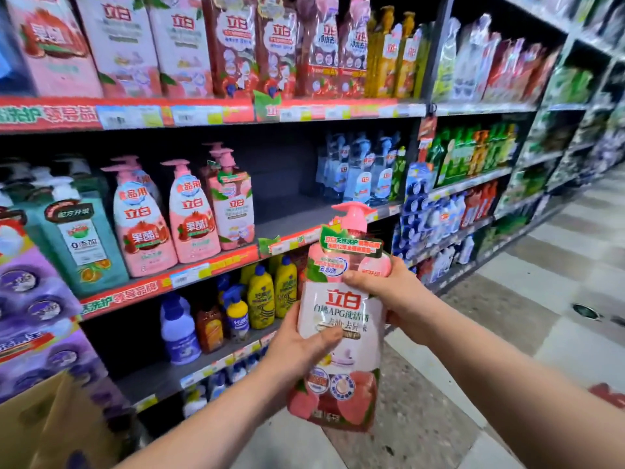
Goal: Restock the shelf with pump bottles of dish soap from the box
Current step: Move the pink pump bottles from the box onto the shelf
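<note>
The pump bottle (341,302) is upright in the air, just in front of the middle shelf (287,216). The left hand (294,346) curls round its lower body, thumb across the label. The right hand (392,292) grips the shoulder, thumb in front. The glossy film is probably slippery and the full bottle heavy, so hold it by the body, not the pump.
</note>
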{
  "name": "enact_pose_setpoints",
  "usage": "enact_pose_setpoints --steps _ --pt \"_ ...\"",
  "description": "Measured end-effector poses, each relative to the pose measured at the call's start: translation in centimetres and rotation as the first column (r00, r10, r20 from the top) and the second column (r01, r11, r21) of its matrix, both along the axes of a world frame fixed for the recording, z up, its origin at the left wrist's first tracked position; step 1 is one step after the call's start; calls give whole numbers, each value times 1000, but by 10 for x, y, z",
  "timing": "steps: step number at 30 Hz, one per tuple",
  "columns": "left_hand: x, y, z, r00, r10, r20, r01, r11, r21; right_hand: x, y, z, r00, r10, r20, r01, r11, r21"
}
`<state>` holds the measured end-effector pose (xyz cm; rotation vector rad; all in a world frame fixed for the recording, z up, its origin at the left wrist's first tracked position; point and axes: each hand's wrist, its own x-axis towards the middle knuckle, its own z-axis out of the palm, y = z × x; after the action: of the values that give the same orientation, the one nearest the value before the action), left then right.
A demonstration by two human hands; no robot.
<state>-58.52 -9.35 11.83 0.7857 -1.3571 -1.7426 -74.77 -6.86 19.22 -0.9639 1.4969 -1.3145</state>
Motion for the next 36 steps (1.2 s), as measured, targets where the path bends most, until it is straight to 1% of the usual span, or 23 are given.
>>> enact_pose_setpoints --steps 3,6,9,12,15,17,22,26,32,36 --pt "-20 -25 3 999 -30 -20 30 1000 -2 -18 -23 0 1000 -28 -8 28 1000 -8" --pt "-41 -61 5 1000 -18 -4 18 999 -29 -37 -54 0 997 -68 24 69 997 -41" --pt "-58 -104 8 999 -17 33 18 999 -50 -53 -97 4 998 -52 19 53 997 -57" --pt "-69 -153 14 999 15 31 -13 998 -66 -63 -149 11 999 -47 17 48 996 -80" --pt "-73 -199 20 999 2 44 2 996 -91 -65 -197 17 1000 -18 23 20 995 -93" --pt "-72 -229 21 996 42 80 -33 993 -112 -66 -227 16 1000 -13 26 16 994 -111" --pt "-68 -275 20 974 138 178 -122 988 -100 -62 -287 7 1000 10 17 -8 993 -118" --pt "-63 -310 25 960 191 206 -174 980 -101 -56 -332 11 999 37 -8 -38 986 -164" --pt "-65 -358 35 938 293 187 -276 955 -111 -57 -404 7 994 108 -9 -107 967 -230" --pt "-73 -384 40 893 377 245 -357 926 -124 -60 -442 8 984 177 -32 -179 943 -282"
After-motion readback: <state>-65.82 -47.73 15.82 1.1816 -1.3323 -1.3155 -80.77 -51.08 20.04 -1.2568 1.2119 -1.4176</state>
